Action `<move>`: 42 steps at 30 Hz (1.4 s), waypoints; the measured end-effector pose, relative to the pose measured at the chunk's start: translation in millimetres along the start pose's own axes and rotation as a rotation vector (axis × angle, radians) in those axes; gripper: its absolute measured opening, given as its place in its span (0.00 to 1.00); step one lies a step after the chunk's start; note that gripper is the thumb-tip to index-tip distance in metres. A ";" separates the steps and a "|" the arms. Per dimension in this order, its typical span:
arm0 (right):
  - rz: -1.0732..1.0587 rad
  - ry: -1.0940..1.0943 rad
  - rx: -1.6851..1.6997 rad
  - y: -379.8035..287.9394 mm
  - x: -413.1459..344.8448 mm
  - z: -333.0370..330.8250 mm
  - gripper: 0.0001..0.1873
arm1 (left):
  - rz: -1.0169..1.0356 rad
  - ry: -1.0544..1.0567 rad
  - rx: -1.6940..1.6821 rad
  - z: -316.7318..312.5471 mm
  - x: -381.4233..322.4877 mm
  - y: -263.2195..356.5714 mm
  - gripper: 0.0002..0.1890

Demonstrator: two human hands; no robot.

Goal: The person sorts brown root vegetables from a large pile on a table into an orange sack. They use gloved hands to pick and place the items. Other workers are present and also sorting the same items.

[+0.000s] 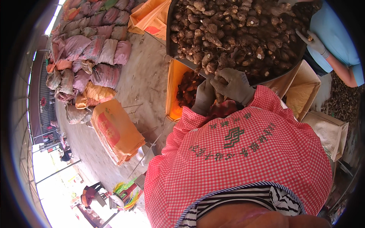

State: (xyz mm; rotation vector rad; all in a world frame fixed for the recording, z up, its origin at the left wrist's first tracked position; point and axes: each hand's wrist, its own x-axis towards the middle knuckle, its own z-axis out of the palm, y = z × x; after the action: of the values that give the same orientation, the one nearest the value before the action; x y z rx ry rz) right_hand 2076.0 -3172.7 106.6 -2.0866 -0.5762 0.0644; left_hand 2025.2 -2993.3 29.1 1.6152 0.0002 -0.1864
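Note:
My left hand (204, 94), in a grey glove, is curled beside my right hand (232, 86) at the near edge of a dark tray (169, 42). The right hand, also gloved, is bent around what looks like a small brown taro corm (219, 97), partly hidden by the fingers. Whether the left hand grips it too is unclear. Soil-covered taro corms (216, 37) with roots fill the tray, a few showing white cut ends. Below the left hand, an orange bag (172, 94) stands with its mouth up and holds more dark corms (186, 87).
Across the tray, another person's gloved hand (316, 42) holds a small piece. Open paper-like bags (303, 85) stand at right, and loose corms (342, 97) cover the floor beyond. Left are an orange bag stack (118, 131) and piled full sacks (97, 54).

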 end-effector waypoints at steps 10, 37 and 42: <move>0.285 0.084 0.341 2.4 21.2 29.6 0.13 | -0.253 -0.199 -0.955 -36.1 -22.9 50.5 0.07; 0.297 -0.081 -0.543 49.6 221.5 9.1 0.29 | -0.419 0.231 -0.319 -57.9 -43.5 4.0 0.22; 0.260 -0.318 -0.885 43.1 290.8 28.8 0.41 | -0.517 0.233 -0.270 -50.2 -73.2 20.9 0.23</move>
State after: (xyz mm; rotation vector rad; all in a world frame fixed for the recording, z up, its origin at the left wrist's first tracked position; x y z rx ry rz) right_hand 2342.8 -3046.0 106.7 -3.0420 -0.5732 0.3487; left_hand 1961.5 -2936.3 60.8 1.3316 0.6019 -0.3776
